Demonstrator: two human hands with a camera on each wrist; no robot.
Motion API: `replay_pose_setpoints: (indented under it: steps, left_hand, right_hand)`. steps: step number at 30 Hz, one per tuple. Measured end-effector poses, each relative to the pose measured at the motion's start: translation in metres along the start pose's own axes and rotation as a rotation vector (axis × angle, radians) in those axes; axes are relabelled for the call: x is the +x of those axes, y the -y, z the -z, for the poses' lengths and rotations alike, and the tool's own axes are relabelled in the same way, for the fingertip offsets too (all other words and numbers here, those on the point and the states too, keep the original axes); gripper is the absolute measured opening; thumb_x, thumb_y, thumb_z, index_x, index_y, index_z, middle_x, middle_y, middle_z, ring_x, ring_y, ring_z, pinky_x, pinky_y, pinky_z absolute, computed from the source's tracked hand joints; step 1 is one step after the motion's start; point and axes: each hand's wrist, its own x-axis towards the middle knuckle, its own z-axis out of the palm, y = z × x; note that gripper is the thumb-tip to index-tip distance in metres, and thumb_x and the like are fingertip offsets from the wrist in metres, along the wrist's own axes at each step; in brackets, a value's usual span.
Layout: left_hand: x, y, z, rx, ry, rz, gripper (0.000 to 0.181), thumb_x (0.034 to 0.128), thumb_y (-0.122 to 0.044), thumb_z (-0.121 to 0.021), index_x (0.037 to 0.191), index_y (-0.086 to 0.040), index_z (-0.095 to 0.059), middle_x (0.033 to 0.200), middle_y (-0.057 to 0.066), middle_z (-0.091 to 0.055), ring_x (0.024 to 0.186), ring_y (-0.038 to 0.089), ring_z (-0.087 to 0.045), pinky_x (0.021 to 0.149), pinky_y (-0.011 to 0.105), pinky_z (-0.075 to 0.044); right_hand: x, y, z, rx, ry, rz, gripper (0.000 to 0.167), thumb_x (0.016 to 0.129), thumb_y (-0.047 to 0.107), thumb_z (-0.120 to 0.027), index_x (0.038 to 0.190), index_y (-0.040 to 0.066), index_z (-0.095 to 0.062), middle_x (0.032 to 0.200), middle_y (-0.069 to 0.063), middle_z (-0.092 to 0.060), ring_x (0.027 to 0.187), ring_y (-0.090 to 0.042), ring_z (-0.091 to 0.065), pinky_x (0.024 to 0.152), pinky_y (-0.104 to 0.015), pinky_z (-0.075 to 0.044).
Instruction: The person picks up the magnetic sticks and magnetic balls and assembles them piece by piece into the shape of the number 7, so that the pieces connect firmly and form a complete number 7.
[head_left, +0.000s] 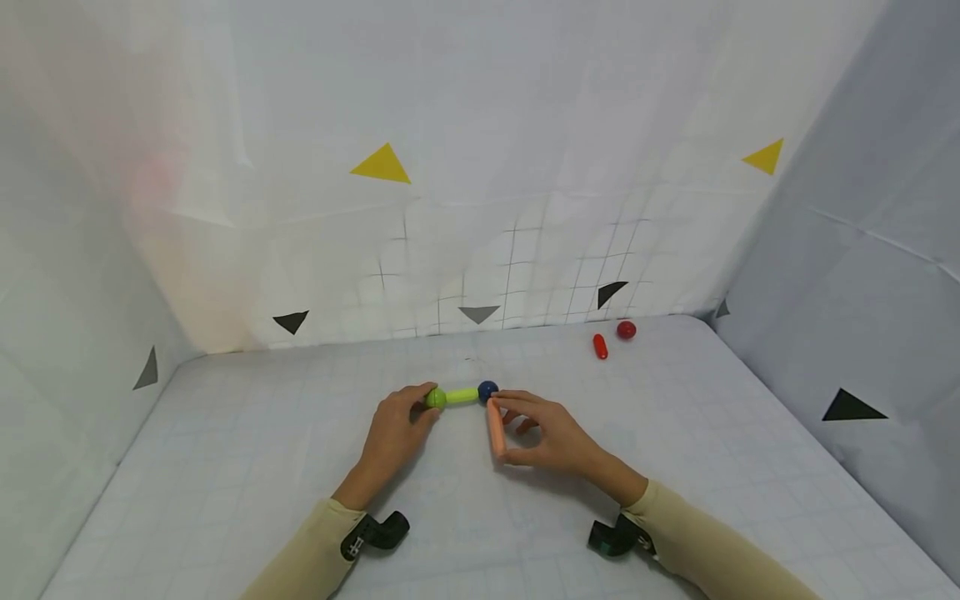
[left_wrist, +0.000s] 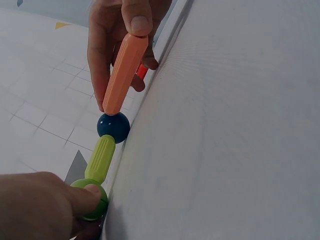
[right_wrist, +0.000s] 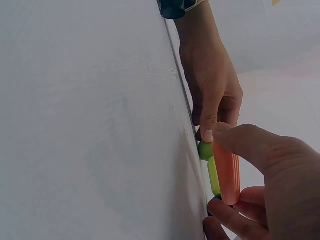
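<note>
My left hand (head_left: 396, 429) pinches a green ball (head_left: 436, 397) between thumb and fingers. From that ball a short lime-green rod (head_left: 461, 396) runs right to a dark blue ball (head_left: 487, 391), forming one joined piece on the table. An orange ribbed rod (head_left: 497, 428) is held lengthwise by my right hand (head_left: 555, 437), thumb at its near end and fingers at its far end. In the left wrist view the orange rod's far end (left_wrist: 111, 107) meets the blue ball (left_wrist: 113, 127); whether it is attached I cannot tell. The right wrist view mostly hides the blue ball behind fingers.
A short red rod (head_left: 600, 347) and a red ball (head_left: 626, 330) lie at the back right of the white-covered table (head_left: 262, 442). White sheets with yellow and dark triangles stand behind and on both sides. Each wrist carries a small dark camera.
</note>
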Motion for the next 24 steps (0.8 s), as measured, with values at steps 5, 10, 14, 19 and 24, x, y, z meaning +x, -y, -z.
replay_pose_setpoints:
  steps: [5, 10, 14, 19, 24]
  left_hand:
    - [0.0007, 0.0009, -0.0013, 0.015, 0.002, 0.009, 0.044, 0.092, -0.007, -0.08, 0.134, -0.004, -0.07, 0.119, 0.01, -0.073, 0.104, 0.026, -0.067, 0.093, 0.046, -0.053]
    - [0.0015, 0.0014, -0.0017, 0.01, 0.0, 0.003, 0.043, 0.0916, -0.007, -0.08, 0.134, -0.004, -0.07, 0.118, 0.011, -0.073, 0.104, 0.026, -0.067, 0.092, 0.047, -0.053]
    - [0.0014, 0.0017, -0.0028, 0.005, -0.001, -0.001, 0.043, 0.0913, -0.006, -0.081, 0.133, -0.004, -0.07, 0.117, 0.011, -0.073, 0.102, 0.026, -0.067, 0.091, 0.047, -0.053]
    - [0.0012, 0.0011, -0.0027, 0.0, -0.003, -0.006, 0.043, 0.0912, -0.005, -0.08, 0.133, -0.003, -0.07, 0.117, 0.011, -0.073, 0.102, 0.026, -0.067, 0.09, 0.047, -0.053]
    - [0.0012, 0.0001, -0.0014, -0.007, -0.014, -0.003, 0.043, 0.0904, -0.005, -0.081, 0.132, -0.003, -0.071, 0.117, 0.011, -0.073, 0.102, 0.026, -0.068, 0.09, 0.047, -0.054]
  right_hand:
    - [0.0007, -0.0013, -0.0011, 0.016, 0.003, -0.011, 0.069, 0.087, 0.017, -0.087, 0.148, 0.009, -0.058, 0.15, -0.005, -0.053, 0.109, -0.018, -0.066, 0.086, -0.035, -0.058]
    - [0.0003, -0.0025, -0.0011, 0.041, 0.005, 0.001, 0.067, 0.087, 0.013, -0.087, 0.147, 0.008, -0.058, 0.151, -0.006, -0.052, 0.11, -0.019, -0.066, 0.087, -0.036, -0.058]
    - [-0.001, -0.0046, -0.0018, 0.065, -0.006, 0.03, 0.065, 0.086, 0.011, -0.087, 0.145, 0.005, -0.059, 0.15, -0.009, -0.053, 0.109, -0.019, -0.066, 0.086, -0.035, -0.059]
    - [-0.0007, -0.0042, -0.005, 0.081, -0.032, 0.056, 0.06, 0.086, 0.008, -0.087, 0.141, 0.002, -0.062, 0.147, -0.015, -0.053, 0.109, -0.025, -0.066, 0.085, -0.036, -0.059]
    - [0.0014, 0.0, -0.0089, 0.068, -0.041, 0.049, 0.057, 0.088, 0.011, -0.086, 0.139, 0.001, -0.063, 0.147, -0.017, -0.052, 0.107, -0.025, -0.067, 0.086, -0.035, -0.059]
